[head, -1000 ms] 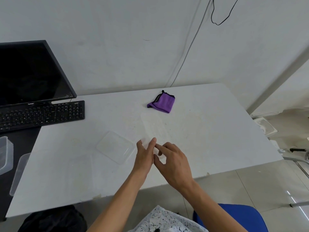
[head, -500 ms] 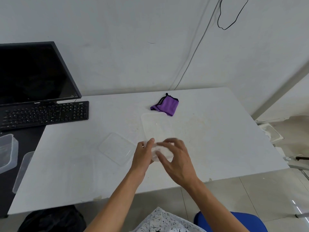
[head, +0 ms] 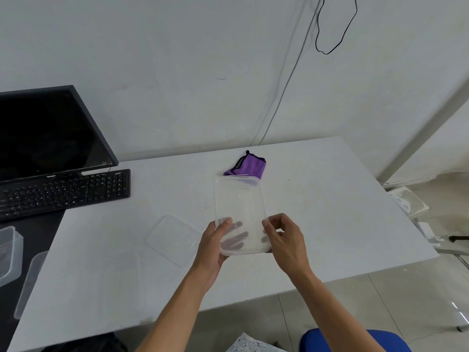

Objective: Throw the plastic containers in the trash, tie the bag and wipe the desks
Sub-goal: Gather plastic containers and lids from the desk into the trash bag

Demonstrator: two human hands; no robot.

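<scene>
Your white table (head: 342, 224) spans the middle of the view. Over it you hold the clear plastic container (head: 239, 196), which looks raised off the surface, its long axis running straight away from you. A flat clear lid (head: 172, 240) lies on the table just beside your left hand (head: 214, 246). That hand cups the container's near end from below, thumb on the left rim. Your right hand (head: 286, 240) pinches the right rim. The far end overlaps the purple cloth (head: 250, 165). No trash bag is in view, so you probably have to turn away.
</scene>
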